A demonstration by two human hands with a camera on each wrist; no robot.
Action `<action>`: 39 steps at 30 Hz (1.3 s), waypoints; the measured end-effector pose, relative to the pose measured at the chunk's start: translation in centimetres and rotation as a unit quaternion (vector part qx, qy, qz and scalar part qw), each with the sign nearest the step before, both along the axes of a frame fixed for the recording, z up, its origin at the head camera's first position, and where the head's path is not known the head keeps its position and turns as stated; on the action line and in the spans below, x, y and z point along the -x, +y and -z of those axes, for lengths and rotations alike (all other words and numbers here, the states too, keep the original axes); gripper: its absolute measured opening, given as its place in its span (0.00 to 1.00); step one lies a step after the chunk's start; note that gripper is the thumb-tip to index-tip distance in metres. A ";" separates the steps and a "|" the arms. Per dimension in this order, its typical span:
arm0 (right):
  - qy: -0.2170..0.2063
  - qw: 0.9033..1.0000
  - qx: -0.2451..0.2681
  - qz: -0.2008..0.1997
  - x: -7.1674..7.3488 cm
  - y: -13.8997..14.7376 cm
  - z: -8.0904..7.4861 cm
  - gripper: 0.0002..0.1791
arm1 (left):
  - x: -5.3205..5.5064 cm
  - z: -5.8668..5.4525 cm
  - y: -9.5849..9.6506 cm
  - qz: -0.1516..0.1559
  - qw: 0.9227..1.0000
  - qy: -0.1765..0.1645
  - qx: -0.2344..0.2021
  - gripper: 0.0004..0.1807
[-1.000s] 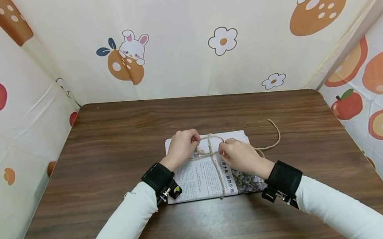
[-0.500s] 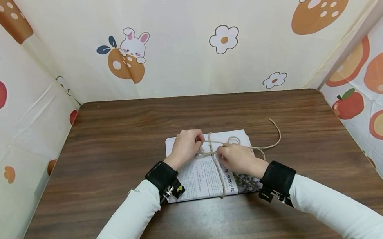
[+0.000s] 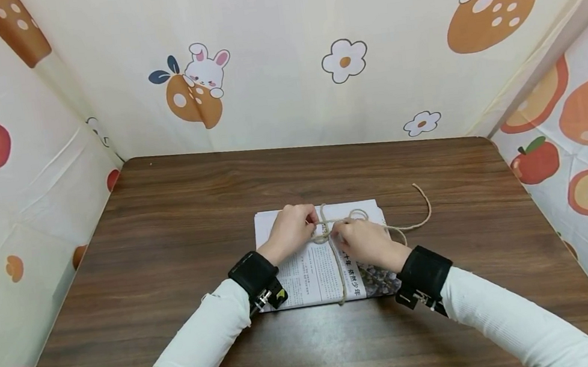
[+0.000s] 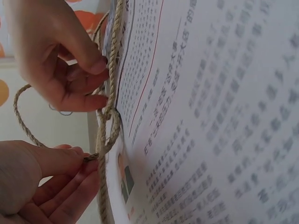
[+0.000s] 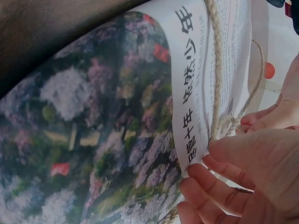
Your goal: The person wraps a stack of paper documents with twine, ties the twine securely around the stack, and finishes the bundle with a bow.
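A flat stack of newspapers (image 3: 305,279) lies on the table, with jute twine (image 3: 336,263) crossing it in both directions. Around the crossing is a small loose knot (image 4: 111,119). My left hand (image 3: 293,230) pinches a strand between thumb and fingertips, left of the crossing. From there a strand curves over to my right hand (image 3: 367,242), whose curled fingers hold it just right of the crossing. In the right wrist view, the right thumb (image 5: 233,147) lies against the twine by the knot. The strand inside the right hand is partly hidden by the fingers.
A loose twine tail (image 3: 422,220) curls past the stack's right side onto the brown wooden table (image 3: 192,201). Patterned cloth (image 3: 272,89) hangs behind the table and at both sides. Each wrist wears a black camera band (image 3: 254,277).
My left hand has moved right and slightly toward the body, nearer the crossing. My right hand has shifted slightly left. The strand between the hands now lies across the crossing.
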State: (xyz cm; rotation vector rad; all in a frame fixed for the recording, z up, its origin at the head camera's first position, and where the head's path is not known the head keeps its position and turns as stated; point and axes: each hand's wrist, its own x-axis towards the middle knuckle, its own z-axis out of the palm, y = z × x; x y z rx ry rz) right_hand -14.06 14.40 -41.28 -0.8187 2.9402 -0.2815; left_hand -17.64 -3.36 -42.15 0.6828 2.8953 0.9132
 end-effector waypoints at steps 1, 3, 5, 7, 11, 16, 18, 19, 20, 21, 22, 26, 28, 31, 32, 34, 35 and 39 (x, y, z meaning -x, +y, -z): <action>-0.001 1.000 0.002 -0.002 0.0 0.0 0.0 0.10 | 0.0 0.1 0.0 0.001 1.000 0.000 0.000 0.07; -0.006 1.000 0.004 -0.003 0.0 -0.1 -0.1 0.11 | -0.1 0.3 0.1 0.004 1.000 -0.003 -0.001 0.07; -0.011 1.000 0.002 -0.001 0.0 -0.2 -0.1 0.11 | -0.1 0.4 0.1 0.007 1.000 -0.001 -0.001 0.07; -0.013 1.000 -0.001 0.001 0.0 -0.2 -0.2 0.12 | -0.2 0.5 0.2 0.008 1.000 -0.001 -0.001 0.07; -0.014 1.000 -0.005 0.006 0.3 -0.3 0.0 0.12 | -0.3 0.6 0.3 0.012 1.000 -0.001 -0.003 0.07; -0.011 1.000 -0.009 0.005 0.5 -0.4 0.3 0.09 | -0.4 0.6 0.3 0.017 1.000 -0.005 -0.002 0.07; -0.014 1.000 -0.013 0.005 0.5 -0.4 0.4 0.06 | -0.5 0.7 0.3 0.017 1.000 -0.007 -0.003 0.07; -0.015 1.000 -0.015 0.005 0.5 -0.4 0.5 0.04 | -0.5 0.7 0.3 0.017 1.000 -0.008 -0.004 0.07; -0.015 1.000 -0.018 0.004 0.5 -0.5 0.5 0.02 | -0.5 0.8 0.3 0.016 1.000 -0.008 -0.004 0.07; -0.015 1.000 -0.020 0.004 0.5 -0.5 0.5 0.01 | -0.5 0.8 0.3 0.015 1.000 -0.010 -0.005 0.07; -0.015 1.000 -0.021 0.003 0.5 -0.5 0.6 0.03 | -0.5 0.8 0.2 0.015 1.000 -0.012 -0.005 0.07; -0.010 1.000 -0.026 0.000 0.3 -0.5 0.7 0.06 | -0.6 0.8 0.1 0.015 1.000 -0.016 -0.005 0.07; -0.006 1.000 -0.028 -0.006 0.2 -0.4 0.7 0.06 | -0.6 0.8 0.1 0.015 1.000 -0.015 0.001 0.07; 0.000 0.999 -0.027 -0.016 -0.1 -0.2 0.4 0.06 | -0.7 0.6 -0.1 0.013 1.000 -0.007 0.017 0.05; 0.004 0.999 -0.024 -0.023 -0.2 0.0 0.3 0.06 | -0.7 0.5 -0.2 0.011 1.000 -0.005 0.020 0.04; 0.007 0.999 -0.012 -0.030 -0.4 0.4 0.1 0.07 | -0.8 0.2 -0.5 0.006 1.000 0.005 0.022 0.03; 0.008 0.999 -0.004 -0.034 -0.5 0.6 -0.1 0.08 | -0.8 0.0 -0.6 0.003 1.000 0.008 0.018 0.03; 0.012 0.998 0.026 -0.050 -0.9 1.7 -0.7 0.10 | -1.0 -1.0 -1.4 -0.012 1.000 0.023 0.002 0.08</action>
